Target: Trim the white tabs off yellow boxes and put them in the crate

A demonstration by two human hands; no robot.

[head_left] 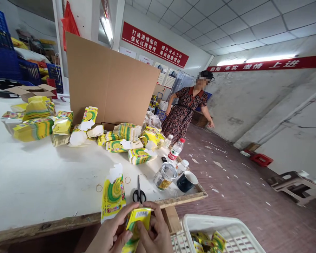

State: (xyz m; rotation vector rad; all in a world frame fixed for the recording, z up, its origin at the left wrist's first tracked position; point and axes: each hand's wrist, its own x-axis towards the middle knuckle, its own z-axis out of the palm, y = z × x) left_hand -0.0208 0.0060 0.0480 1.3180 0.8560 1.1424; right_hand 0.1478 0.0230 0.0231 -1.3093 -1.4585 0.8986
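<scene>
Packing workshop: carton stacks (126,131), crates (2,52), slogan banners (155,44).

The carton (139,216) you hold is bright yellow with a white barcode patch. Just left of it, the stack (113,196) is yellow with green and white swirled rings and a red strip. Your tabletop (42,175) is white, edged in raw brown wood. To the right, the scissors (139,194) have black handles, the mug (186,181) is dark navy and the bottle (176,149) has a red cap and label. Farther off, the cardboard (107,84) is plain brown, the crates (2,52) are blue, and the banner (154,44) is red with white characters. Near right, the basket (226,225) is white.
</scene>
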